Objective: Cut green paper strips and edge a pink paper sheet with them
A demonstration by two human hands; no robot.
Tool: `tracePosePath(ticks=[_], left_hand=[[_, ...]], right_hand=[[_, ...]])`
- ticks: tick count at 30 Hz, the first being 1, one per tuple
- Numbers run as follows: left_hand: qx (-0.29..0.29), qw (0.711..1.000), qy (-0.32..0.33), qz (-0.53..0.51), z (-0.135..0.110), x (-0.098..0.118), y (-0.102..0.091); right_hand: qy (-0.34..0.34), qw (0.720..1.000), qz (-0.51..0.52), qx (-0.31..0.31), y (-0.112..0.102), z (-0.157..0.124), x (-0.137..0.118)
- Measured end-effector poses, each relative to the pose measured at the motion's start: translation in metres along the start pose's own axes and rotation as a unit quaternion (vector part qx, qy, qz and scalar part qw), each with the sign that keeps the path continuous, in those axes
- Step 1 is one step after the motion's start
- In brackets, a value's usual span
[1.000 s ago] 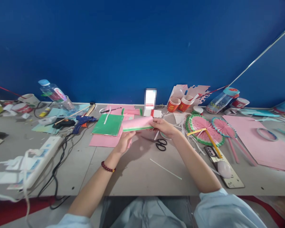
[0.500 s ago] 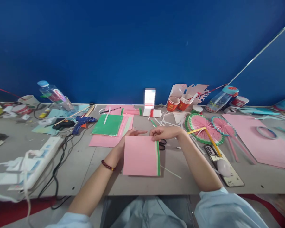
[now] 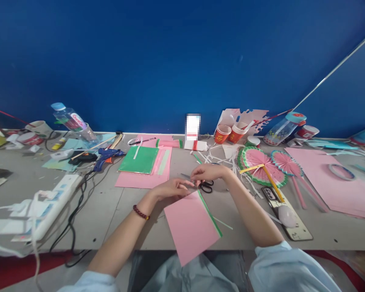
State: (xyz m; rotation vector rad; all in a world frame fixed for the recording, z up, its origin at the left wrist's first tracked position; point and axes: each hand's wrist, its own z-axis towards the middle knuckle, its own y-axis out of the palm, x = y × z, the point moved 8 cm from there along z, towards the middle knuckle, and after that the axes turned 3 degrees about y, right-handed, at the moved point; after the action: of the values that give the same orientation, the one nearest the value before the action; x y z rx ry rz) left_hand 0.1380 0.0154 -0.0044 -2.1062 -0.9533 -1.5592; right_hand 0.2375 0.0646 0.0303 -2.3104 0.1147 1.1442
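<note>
A pink paper sheet point(image 3: 192, 227) with a green strip along its right edge lies tilted in front of me, its lowest corner out past the table's front edge. At its upper edge, my left hand point(image 3: 174, 188) grips the sheet, index finger stretched toward the right hand. The left thumb is partly hidden. My right hand point(image 3: 209, 172) is just above the sheet's top corner, fingertips pinched together; anything between them is too small to make out. Black-handled scissors point(image 3: 207, 186) lie beneath the right hand, blades partly covered.
Left of the hands lie a green paper pack point(image 3: 139, 159), a blue glue gun point(image 3: 106, 157) and a power strip point(image 3: 53, 207). Pink-and-green paper fans point(image 3: 261, 164), a phone point(image 3: 295, 227) and red paper cups point(image 3: 222, 134) are to the right. White paper scraps point(image 3: 223, 160) litter the back.
The pink sheet has turned and its lower end has come toward me. My right hand has left its upper edge; my left hand has come from behind it into fuller view.
</note>
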Motion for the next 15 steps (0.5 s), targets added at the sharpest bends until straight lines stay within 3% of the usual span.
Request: tracePosePath(ticks=[8, 12, 15], left_hand=[[0.007, 0.994, 0.047, 0.1, 0.005, 0.001, 0.005], [0.004, 0.992, 0.094, 0.088, 0.005, 0.009, 0.005], [0.004, 0.99, 0.1, 0.095, 0.004, 0.01, 0.004]], right_hand=[[0.003, 0.985, -0.077, 0.153, -0.025, -0.039, -0.01], [0.006, 0.966, -0.11, 0.233, -0.008, -0.073, -0.008], [0.02, 0.953, -0.101, 0.286, 0.018, -0.1, 0.01]])
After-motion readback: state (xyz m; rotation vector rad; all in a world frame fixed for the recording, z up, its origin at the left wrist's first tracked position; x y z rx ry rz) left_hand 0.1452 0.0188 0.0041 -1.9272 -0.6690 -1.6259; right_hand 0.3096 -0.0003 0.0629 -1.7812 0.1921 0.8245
